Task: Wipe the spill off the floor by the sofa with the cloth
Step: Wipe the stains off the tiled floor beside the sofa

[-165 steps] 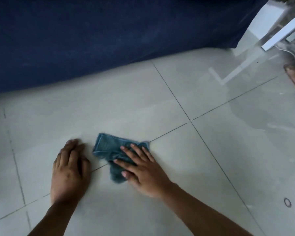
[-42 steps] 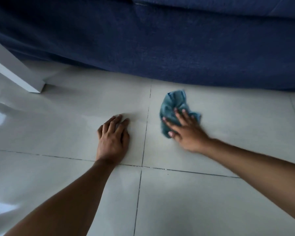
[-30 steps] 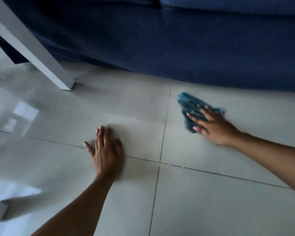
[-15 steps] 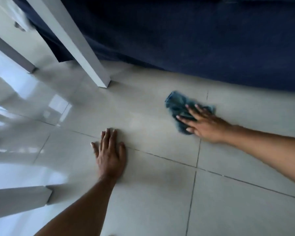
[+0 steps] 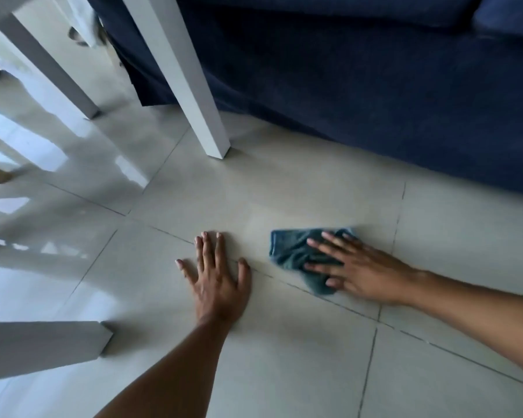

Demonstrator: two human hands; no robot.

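Note:
A crumpled teal cloth [image 5: 290, 250] lies on the pale tiled floor [image 5: 284, 351], a little in front of the dark blue sofa [image 5: 375, 86]. My right hand [image 5: 357, 267] presses flat on the cloth's right part, fingers spread and pointing left. My left hand [image 5: 216, 276] rests palm down on the bare tile just left of the cloth, fingers apart, holding nothing. I cannot make out any spill on the glossy tiles.
A white table leg [image 5: 191, 86] stands on the floor near the sofa's corner, behind my left hand. Another white leg [image 5: 43, 64] is further left, and a third [image 5: 43, 345] lies low at the left edge. Bright reflections cover the left tiles.
My right hand has slid the cloth away from the sofa and towards my left hand. The view has swung left, bringing more table legs in.

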